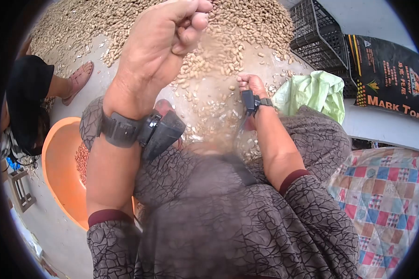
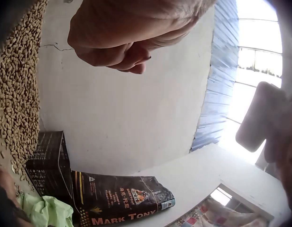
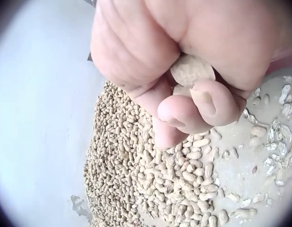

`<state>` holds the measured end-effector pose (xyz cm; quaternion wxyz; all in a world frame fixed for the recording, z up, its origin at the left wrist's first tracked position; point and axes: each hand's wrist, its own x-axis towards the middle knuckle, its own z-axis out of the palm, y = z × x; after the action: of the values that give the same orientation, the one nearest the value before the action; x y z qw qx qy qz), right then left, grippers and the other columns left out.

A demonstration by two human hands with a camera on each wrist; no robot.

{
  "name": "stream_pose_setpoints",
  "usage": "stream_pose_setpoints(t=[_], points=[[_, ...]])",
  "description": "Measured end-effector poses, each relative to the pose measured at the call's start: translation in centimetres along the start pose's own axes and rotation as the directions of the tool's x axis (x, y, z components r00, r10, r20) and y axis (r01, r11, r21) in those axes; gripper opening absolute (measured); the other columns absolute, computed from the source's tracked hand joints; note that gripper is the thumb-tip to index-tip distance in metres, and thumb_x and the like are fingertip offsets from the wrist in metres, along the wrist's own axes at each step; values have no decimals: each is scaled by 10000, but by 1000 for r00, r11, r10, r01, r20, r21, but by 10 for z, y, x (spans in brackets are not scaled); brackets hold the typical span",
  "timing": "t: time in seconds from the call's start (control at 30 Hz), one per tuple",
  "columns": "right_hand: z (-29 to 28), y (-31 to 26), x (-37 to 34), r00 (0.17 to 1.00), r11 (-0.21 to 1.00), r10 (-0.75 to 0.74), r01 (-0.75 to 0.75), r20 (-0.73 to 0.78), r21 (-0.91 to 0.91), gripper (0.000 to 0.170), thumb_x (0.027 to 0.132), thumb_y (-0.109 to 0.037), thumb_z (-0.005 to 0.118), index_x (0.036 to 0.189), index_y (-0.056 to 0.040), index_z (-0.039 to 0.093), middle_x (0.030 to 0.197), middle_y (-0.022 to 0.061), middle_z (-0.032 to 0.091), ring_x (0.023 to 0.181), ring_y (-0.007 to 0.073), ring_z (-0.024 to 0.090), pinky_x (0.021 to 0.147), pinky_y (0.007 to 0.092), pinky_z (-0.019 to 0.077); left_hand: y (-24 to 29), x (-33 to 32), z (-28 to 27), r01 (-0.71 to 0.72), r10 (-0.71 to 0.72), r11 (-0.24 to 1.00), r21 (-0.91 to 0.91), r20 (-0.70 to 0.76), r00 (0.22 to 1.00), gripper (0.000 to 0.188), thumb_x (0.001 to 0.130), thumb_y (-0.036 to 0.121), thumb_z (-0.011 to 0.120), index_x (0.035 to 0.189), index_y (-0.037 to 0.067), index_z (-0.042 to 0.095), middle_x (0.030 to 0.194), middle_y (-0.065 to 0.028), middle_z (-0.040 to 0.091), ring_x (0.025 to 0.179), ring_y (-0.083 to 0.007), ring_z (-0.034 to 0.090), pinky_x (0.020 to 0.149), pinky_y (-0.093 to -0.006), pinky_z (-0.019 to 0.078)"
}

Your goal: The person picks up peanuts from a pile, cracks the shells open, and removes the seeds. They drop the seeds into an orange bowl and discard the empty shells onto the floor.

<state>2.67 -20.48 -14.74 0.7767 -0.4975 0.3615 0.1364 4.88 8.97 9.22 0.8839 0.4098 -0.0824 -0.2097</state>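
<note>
My left hand point(image 1: 156, 49) is raised high and close to the head camera, above the peanut pile point(image 1: 158, 18). Its fingers curl in toward the palm, also seen from the side in the left wrist view, and nothing shows between them. Lower down, over the floor by my knee, my right hand point(image 1: 253, 84) grips unshelled peanuts point(image 3: 195, 70) inside its curled fingers. In the right wrist view their pale shells peek out between palm and fingertips. Broken shells point(image 1: 205, 118) and loose peanuts lie scattered on the floor below both hands.
An orange basin point(image 1: 60, 153) with red shelled kernels point(image 1: 82, 162) stands at my left. Beyond it is another person's sandalled foot point(image 1: 79, 79). On the right are a pale green sack point(image 1: 312, 95), a black crate point(image 1: 316, 35), a black printed bag point(image 1: 388, 76) and a checked cloth point(image 1: 381, 200).
</note>
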Motion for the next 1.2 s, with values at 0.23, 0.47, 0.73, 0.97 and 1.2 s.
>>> stream_pose_setpoints(t=[0.23, 0.47, 0.73, 0.97, 1.2], points=[[32, 27, 16, 1000, 1000, 20, -20, 5, 21, 180, 788, -56, 464, 930, 6, 554, 675, 63, 529, 496, 125, 430, 434, 240, 387, 9, -10, 10, -16, 23, 998, 61, -109, 994, 212, 922, 153, 469, 987, -34, 543, 682, -10, 507, 474, -26, 373, 408, -153, 275], [29, 58, 57, 1000, 995, 7, -9, -20, -102, 138, 794, -36, 465, 897, -20, 555, 728, 92, 591, 502, 110, 454, 393, 232, 368, 12, -16, 7, 67, -60, 997, 41, -158, 986, 185, 931, 156, 455, 965, -14, 519, 656, -5, 480, 453, -25, 350, 418, -151, 265], [28, 69, 72, 987, 994, 98, -103, -124, -31, 127, 807, -52, 463, 883, -34, 563, 706, 85, 598, 482, 109, 463, 385, 235, 361, 18, -16, 9, 74, -63, 997, 25, -308, 949, 134, 934, 122, 425, 943, -4, 470, 592, 8, 428, 405, -28, 322, 379, -146, 260], [43, 64, 80, 970, 996, 18, -40, -244, -82, 125, 810, -77, 492, 892, -25, 570, 687, 80, 602, 477, 101, 468, 376, 237, 353, 18, -13, 8, 106, -110, 994, -27, -263, 959, 134, 928, 128, 442, 902, -3, 438, 561, -1, 411, 373, -32, 297, 350, -154, 257], [41, 61, 96, 964, 974, -43, -18, -263, -227, 129, 829, -74, 483, 917, -29, 566, 675, 75, 606, 466, 91, 453, 368, 220, 330, 23, -19, -2, 61, -74, 996, -63, -237, 969, 138, 932, 122, 439, 903, -11, 415, 554, -21, 427, 363, -39, 310, 331, -152, 257]])
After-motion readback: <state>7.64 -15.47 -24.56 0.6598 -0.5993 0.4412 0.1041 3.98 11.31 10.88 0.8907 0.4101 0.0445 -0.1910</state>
